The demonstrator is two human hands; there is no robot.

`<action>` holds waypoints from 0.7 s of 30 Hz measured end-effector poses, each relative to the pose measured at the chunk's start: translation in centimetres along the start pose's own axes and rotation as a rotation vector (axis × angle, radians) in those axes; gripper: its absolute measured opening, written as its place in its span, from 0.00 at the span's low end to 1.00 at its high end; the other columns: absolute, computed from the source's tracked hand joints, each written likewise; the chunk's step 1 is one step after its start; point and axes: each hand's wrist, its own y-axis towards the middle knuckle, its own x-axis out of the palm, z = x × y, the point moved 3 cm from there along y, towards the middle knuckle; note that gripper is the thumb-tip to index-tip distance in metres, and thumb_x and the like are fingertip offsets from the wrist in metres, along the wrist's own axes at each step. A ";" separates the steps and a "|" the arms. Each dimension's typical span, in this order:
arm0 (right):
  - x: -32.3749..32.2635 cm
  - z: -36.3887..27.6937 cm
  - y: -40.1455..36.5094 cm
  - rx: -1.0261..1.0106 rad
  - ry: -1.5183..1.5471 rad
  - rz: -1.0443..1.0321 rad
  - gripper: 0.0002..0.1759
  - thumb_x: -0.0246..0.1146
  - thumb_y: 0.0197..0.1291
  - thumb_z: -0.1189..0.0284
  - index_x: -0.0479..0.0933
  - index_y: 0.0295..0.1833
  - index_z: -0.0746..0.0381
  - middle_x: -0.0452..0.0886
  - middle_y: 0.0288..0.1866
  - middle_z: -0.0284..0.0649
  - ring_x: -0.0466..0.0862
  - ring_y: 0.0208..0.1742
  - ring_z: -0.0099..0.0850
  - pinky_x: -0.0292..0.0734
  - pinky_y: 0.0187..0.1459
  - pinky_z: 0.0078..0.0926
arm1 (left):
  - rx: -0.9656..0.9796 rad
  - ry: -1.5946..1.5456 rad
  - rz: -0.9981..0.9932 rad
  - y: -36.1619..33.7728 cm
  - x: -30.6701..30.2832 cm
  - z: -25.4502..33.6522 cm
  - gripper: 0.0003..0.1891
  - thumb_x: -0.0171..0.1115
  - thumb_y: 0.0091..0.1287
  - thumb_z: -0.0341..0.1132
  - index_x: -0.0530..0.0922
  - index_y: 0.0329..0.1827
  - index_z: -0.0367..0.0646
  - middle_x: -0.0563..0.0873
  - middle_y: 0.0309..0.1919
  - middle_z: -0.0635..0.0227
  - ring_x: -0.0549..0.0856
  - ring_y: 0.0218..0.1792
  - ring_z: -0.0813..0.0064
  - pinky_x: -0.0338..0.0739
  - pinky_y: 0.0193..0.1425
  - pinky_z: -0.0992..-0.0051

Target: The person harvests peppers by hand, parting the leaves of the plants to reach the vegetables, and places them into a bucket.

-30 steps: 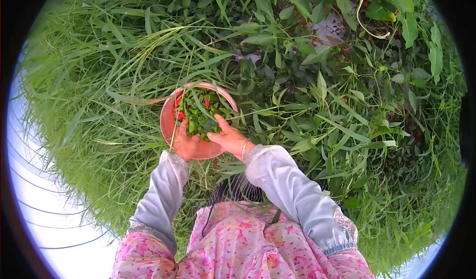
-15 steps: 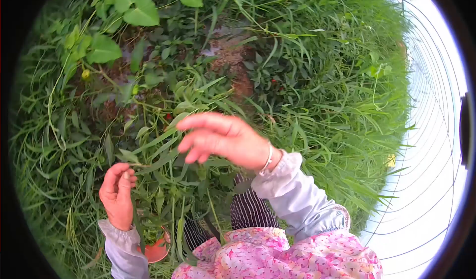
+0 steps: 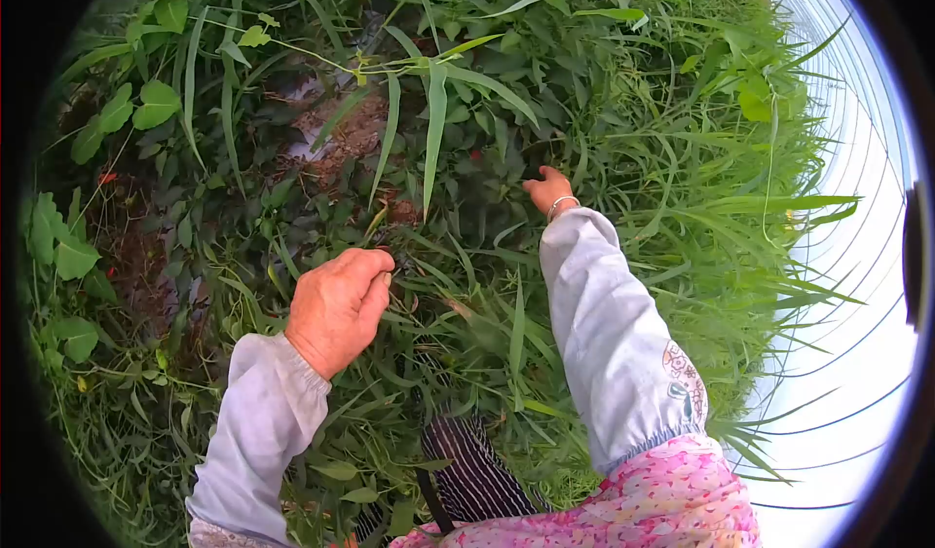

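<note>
My left hand point(image 3: 341, 309) is closed, thumb pressed to the curled fingers, above low leafy plants in the middle of the view. What it holds, if anything, is hidden in the fist. Farther forward and to the right, my right hand point(image 3: 551, 193) reaches into dark green foliage point(image 3: 526, 149), its fingertips partly lost among the leaves. A small red fruit point(image 3: 475, 155) shows in the leaves to the left of that hand. Long grass blades point(image 3: 435, 129) hang across the plants in front of both hands.
Bare brown soil point(image 3: 341, 134) shows between the plants ahead. Tall grass point(image 3: 682, 188) crowds the right side, beside a white ribbed tunnel wall point(image 3: 828, 382). Broad-leaved vines point(image 3: 73, 251) and a red spot point(image 3: 107, 178) lie at left. My striped trouser leg point(image 3: 472, 465) is below.
The view has shifted forward and right. My right hand has moved away into the foliage with its arm stretched out. My left hand has come up towards the middle and turned knuckles-up.
</note>
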 end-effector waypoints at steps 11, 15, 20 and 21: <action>9.8 -1.9 -5.8 -0.332 0.085 -0.256 0.33 0.56 0.56 0.75 0.58 0.69 0.52 0.62 0.67 0.46 0.66 0.65 0.45 0.64 0.63 0.33 | -0.003 0.053 -0.056 11.4 12.5 -6.1 0.16 0.58 0.58 0.28 0.74 0.50 0.40 0.80 0.44 0.57 0.81 0.44 0.57 0.75 0.47 0.68; 14.0 -0.2 -6.7 -0.189 -0.213 -0.353 0.29 0.53 0.60 0.67 0.58 0.68 0.52 0.64 0.66 0.47 0.66 0.64 0.46 0.64 0.62 0.36 | -0.024 -0.052 -0.141 16.4 17.3 -6.8 0.21 0.61 0.55 0.31 0.73 0.54 0.43 0.75 0.55 0.57 0.75 0.55 0.56 0.70 0.57 0.65; 17.6 2.4 -8.4 -0.242 0.123 -0.201 0.23 0.54 0.62 0.61 0.68 0.62 0.56 0.73 0.60 0.44 0.68 0.63 0.41 0.59 0.65 0.34 | 0.268 0.094 -0.420 16.0 24.5 -3.7 0.25 0.65 0.50 0.33 0.75 0.54 0.48 0.73 0.59 0.62 0.64 0.66 0.58 0.56 0.69 0.55; 17.9 2.6 -9.0 -0.211 0.137 -0.227 0.23 0.54 0.62 0.62 0.68 0.62 0.56 0.73 0.59 0.44 0.69 0.63 0.40 0.60 0.64 0.34 | 0.249 0.039 -0.643 15.2 25.1 -3.3 0.22 0.64 0.49 0.32 0.77 0.51 0.48 0.73 0.57 0.65 0.58 0.70 0.61 0.48 0.71 0.50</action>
